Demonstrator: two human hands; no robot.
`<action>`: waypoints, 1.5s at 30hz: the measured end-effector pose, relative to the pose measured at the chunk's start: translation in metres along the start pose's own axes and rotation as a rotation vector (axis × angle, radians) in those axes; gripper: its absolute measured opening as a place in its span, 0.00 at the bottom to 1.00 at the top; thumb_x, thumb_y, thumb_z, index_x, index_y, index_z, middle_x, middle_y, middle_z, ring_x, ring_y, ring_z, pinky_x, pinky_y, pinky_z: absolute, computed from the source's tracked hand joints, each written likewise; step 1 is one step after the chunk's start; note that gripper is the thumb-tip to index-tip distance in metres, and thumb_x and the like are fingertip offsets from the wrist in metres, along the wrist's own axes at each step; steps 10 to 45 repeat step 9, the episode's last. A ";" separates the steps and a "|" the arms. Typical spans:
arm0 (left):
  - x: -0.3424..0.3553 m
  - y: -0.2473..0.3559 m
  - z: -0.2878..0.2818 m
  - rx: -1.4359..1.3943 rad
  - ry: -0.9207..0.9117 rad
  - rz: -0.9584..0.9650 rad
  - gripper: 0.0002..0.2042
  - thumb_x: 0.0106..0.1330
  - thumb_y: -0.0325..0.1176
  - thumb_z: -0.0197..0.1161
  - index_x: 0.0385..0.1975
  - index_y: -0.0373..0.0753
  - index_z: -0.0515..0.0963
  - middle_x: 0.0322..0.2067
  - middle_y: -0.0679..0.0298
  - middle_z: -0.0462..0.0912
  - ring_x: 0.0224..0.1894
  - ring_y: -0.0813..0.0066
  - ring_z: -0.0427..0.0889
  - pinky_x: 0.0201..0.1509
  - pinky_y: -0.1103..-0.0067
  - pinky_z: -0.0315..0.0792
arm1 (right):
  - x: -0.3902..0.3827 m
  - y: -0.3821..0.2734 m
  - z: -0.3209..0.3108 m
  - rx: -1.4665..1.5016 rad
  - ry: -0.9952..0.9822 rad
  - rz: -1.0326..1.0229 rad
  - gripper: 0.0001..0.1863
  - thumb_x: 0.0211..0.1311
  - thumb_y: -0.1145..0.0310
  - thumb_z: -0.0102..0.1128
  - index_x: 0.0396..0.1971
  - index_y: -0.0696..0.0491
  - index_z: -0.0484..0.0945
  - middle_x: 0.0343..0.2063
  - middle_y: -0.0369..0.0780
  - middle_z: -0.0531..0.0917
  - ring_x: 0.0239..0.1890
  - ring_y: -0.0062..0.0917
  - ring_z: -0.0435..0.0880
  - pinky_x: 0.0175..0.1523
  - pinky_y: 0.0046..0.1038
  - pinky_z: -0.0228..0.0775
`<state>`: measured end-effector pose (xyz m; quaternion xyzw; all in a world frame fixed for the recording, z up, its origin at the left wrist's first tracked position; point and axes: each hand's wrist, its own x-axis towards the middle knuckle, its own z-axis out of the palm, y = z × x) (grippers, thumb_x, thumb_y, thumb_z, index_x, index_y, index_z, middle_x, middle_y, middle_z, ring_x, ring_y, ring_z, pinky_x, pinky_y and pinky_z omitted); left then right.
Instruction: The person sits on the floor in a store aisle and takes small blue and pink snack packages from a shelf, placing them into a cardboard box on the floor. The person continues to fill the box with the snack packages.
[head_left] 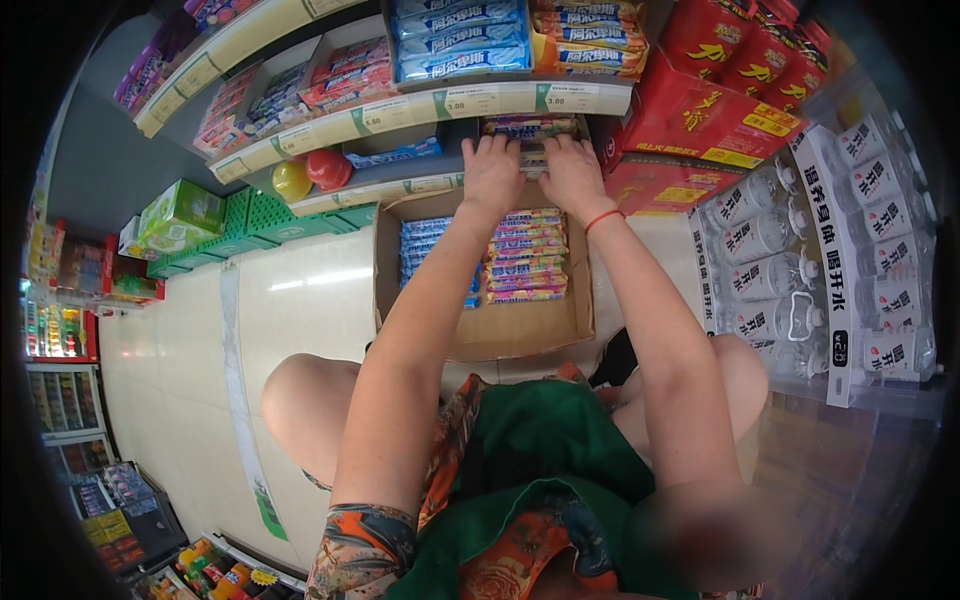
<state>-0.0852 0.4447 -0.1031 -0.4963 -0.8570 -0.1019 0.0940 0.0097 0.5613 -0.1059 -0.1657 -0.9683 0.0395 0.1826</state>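
Both my hands reach into the lowest shelf bay, side by side. My left hand (pixel 495 170) and my right hand (pixel 572 170) grip the two ends of wrapped candy rolls (pixel 533 159), which show in the gap between them. The fingers curve forward over the rolls, and their undersides are hidden. Just beyond the fingertips lie more colourful candy rolls (pixel 530 125) on the shelf. Below my wrists an open cardboard box (pixel 545 325) stands on the floor. It holds a stack of blue candy rolls (pixel 425 250) at left and pink-yellow candy rolls (pixel 525 262) at right.
A shelf edge with price labels (pixel 440 108) runs above my hands. Red gift boxes (pixel 690 125) are stacked at right, beside shrink-wrapped water bottles (pixel 755 240). At left sit a yellow ball (pixel 292 181), a red ball (pixel 328 169) and green crates (pixel 270 225). My knees flank the box.
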 end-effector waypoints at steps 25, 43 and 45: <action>0.019 -0.005 0.025 -0.008 -0.161 -0.099 0.31 0.50 0.44 0.66 0.55 0.41 0.68 0.54 0.57 0.69 0.58 0.60 0.65 0.65 0.51 0.47 | 0.022 0.000 0.006 -0.057 -0.202 0.149 0.22 0.42 0.65 0.65 0.41 0.56 0.74 0.39 0.43 0.78 0.47 0.35 0.75 0.53 0.37 0.59; 0.019 -0.005 0.025 -0.008 -0.161 -0.099 0.31 0.50 0.44 0.66 0.55 0.41 0.68 0.54 0.57 0.69 0.58 0.60 0.65 0.65 0.51 0.47 | 0.022 0.000 0.006 -0.057 -0.202 0.149 0.22 0.42 0.65 0.65 0.41 0.56 0.74 0.39 0.43 0.78 0.47 0.35 0.75 0.53 0.37 0.59; 0.019 -0.005 0.025 -0.008 -0.161 -0.099 0.31 0.50 0.44 0.66 0.55 0.41 0.68 0.54 0.57 0.69 0.58 0.60 0.65 0.65 0.51 0.47 | 0.022 0.000 0.006 -0.057 -0.202 0.149 0.22 0.42 0.65 0.65 0.41 0.56 0.74 0.39 0.43 0.78 0.47 0.35 0.75 0.53 0.37 0.59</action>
